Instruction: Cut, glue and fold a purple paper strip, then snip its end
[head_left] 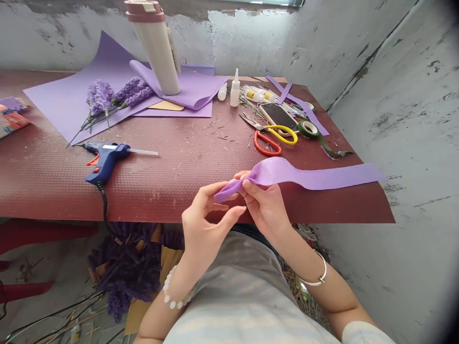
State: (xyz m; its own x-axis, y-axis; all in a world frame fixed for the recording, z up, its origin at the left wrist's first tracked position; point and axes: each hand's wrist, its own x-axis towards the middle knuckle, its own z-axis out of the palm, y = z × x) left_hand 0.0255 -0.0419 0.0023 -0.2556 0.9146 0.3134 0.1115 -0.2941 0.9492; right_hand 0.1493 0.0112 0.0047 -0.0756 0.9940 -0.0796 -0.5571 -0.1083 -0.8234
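A long purple strip (333,176) of soft sheet, felt or paper, runs from my hands to the right over the table's front edge area. Its left end is folded into a narrow doubled piece. My right hand (267,205) pinches the strip between thumb and fingers just behind that fold. My left hand (204,215) is beside the folded end, its fingers reaching behind and touching it while the thumb stands apart below. Parts of both hands' fingers are hidden behind the strip. Red-and-yellow-handled scissors (274,135) lie beyond my hands, blades partly apart.
On the dark red table (172,172) lie a blue glue gun (106,160), purple sheets (77,98), lavender-like flowers (102,98), a tumbler (158,57), a white bottle (234,91), a phone (278,117) and green tape (307,129). A wall (405,143) bounds the right side.
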